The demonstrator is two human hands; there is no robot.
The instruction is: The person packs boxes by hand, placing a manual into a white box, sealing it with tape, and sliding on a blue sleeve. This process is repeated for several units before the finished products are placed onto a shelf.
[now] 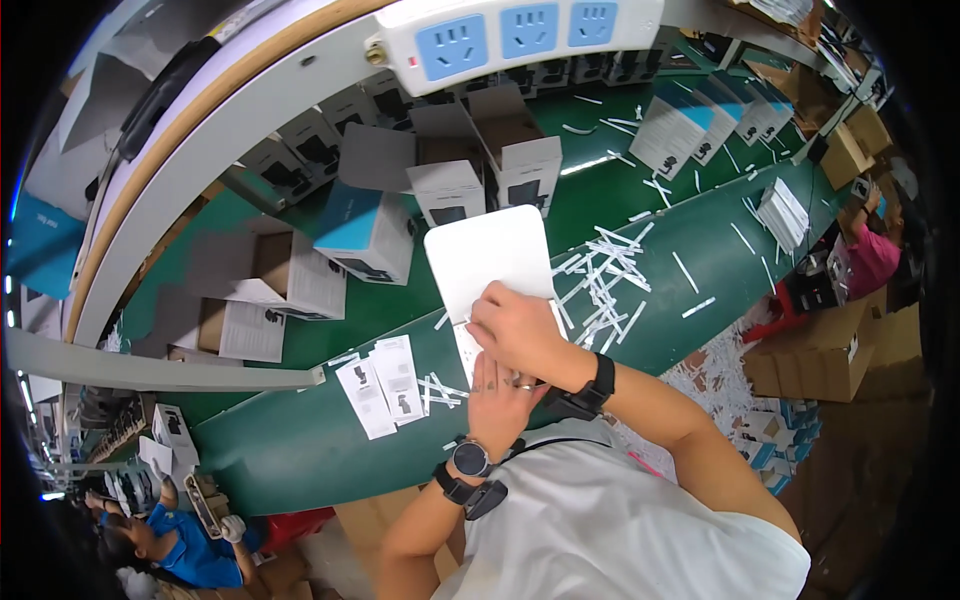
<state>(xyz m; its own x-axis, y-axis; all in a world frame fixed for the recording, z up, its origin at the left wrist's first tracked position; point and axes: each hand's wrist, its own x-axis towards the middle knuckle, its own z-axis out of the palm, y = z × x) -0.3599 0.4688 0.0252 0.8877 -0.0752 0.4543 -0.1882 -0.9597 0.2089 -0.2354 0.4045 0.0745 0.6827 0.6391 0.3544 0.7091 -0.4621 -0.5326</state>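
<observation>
The smooth white card piece with a round-cornered far end (488, 250) was over the dark green workbench (300, 450), partly beneath the person's hands, its broad panel stretching beyond the fingers, away from the body. The bare right hand (515, 325) was nearer that panel, its fingers curled close together; the bare left hand (500, 405) was nearer the body, fingers extended side by side. Whether either clamped anything could not be told. The long axis ran outward, leaning slightly left, pointing toward the open white cardboard boxes (530, 175)
</observation>
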